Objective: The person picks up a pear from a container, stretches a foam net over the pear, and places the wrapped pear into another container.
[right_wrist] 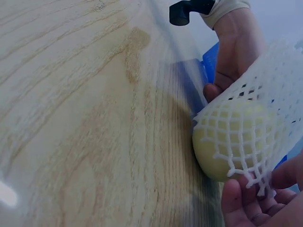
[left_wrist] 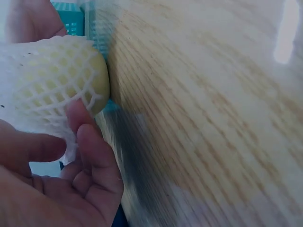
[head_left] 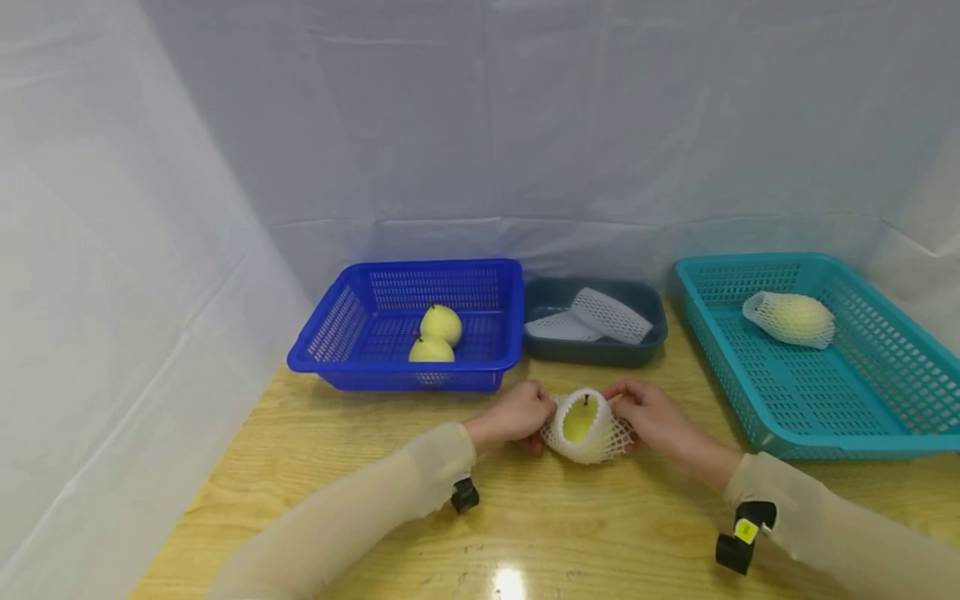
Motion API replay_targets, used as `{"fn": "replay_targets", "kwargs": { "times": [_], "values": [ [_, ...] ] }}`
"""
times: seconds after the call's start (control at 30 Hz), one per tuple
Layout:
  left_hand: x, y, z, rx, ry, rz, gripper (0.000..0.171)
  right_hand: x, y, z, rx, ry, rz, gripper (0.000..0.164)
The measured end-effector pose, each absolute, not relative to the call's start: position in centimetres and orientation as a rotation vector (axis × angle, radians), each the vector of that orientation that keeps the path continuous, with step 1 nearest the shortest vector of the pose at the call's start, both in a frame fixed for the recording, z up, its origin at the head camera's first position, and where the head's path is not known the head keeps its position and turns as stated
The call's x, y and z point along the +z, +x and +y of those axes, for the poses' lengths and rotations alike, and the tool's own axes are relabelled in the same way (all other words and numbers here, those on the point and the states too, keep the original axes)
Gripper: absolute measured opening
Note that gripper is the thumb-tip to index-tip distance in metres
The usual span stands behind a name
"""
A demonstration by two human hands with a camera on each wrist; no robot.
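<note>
A yellow-green pear point(head_left: 578, 422) stands on the wooden table with its stem up, partly inside a white foam net sleeve point(head_left: 587, 451). Through the sleeve's opening its top shows in the head view, while both wrist views show its bare bottom point(right_wrist: 208, 158) beyond the mesh edge. On the pear's left, my left hand point(head_left: 517, 412) pinches the sleeve between thumb and curled fingers. Opposite it, my right hand point(head_left: 658, 419) grips the sleeve's right side, with fingertips point(right_wrist: 232, 194) at the mesh edge.
Behind my left hand, a blue basket point(head_left: 330, 369) holds two bare pears point(head_left: 441, 326). A dark bin point(head_left: 592, 354) beside it contains white foam sleeves point(head_left: 611, 315). To the right, a teal basket point(head_left: 780, 392) holds a sleeved pear point(head_left: 801, 320). White sheeting hangs behind and left.
</note>
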State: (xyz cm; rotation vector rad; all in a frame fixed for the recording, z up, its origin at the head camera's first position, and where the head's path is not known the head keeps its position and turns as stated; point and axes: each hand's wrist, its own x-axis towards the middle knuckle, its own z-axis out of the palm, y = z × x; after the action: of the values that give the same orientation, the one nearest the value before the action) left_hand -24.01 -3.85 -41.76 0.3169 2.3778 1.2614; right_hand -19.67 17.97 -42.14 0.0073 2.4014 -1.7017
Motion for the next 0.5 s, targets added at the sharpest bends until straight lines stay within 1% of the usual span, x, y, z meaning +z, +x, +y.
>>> {"fn": "replay_targets", "kwargs": {
  "times": [0.3, 0.5],
  "values": [
    [-41.93, -24.12, -3.79, 1.356, 0.298, 2.391, 0.015, -42.21, -19.59, 17.95, -1.79, -0.052, 2.438, 0.03],
    [-41.84, -24.0, -3.75, 1.359, 0.288, 2.363, 0.02, -42.3, -19.52, 17.82, -1.827, -0.031, 2.409, 0.029]
  ]
}}
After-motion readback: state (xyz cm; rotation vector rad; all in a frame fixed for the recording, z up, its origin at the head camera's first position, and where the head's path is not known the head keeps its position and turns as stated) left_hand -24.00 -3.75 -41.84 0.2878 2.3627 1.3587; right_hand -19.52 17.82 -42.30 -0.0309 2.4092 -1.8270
